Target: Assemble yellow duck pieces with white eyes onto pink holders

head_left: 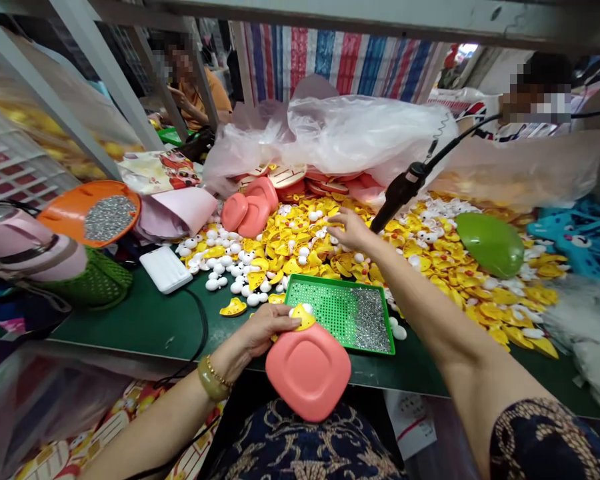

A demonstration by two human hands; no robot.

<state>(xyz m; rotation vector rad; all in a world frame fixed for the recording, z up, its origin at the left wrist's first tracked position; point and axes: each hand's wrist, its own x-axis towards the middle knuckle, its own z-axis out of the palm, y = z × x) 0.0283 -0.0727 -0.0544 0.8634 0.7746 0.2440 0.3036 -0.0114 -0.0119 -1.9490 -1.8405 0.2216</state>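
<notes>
My left hand [263,327] pinches the top corner of a coral-pink plastic shell [309,373], held tilted at the table's front edge. A yellow beak-shaped piece [303,317] with white round eyes sits at that corner, under my thumb. Over the heap of yellow plastic pieces [290,243], my right hand [351,229] stretches forward with its fingers apart and nothing seen in them. A black electric screwdriver [403,190] hangs on a coiled cord just beyond my right wrist. Between my arms lies a green perforated tray [325,310] with small silver screws [373,320] at its right end.
White eye pieces [225,267], coral shells [255,207] and a green shell [490,243] lie about the heap. On the left are a white power bank [165,269], an orange dish [60,217] of screws and a pink bottle [35,247]. Two people sit beyond the metal frame.
</notes>
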